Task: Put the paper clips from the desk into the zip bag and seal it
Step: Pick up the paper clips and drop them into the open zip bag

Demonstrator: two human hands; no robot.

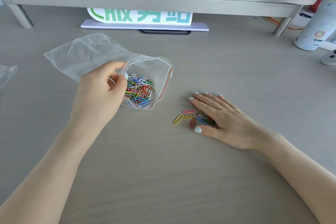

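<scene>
right hand (pixel 221 114) lies flat, apparently touching loose paper clips (pixel 189 116).

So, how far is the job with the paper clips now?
Most clips already lie inside the zip bag, in a colourful heap. The left hand pinches the bag's mouth open, and the right hand lies flat over a small cluster of loose clips on the desk. Left to do: move these in and seal the red zip strip.

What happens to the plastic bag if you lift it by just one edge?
The zip bag looks thin and crinkly, so it would probably flop. The paper clips piled by its open mouth might slide out. The left hand pinching the rim likely keeps it open.
</scene>
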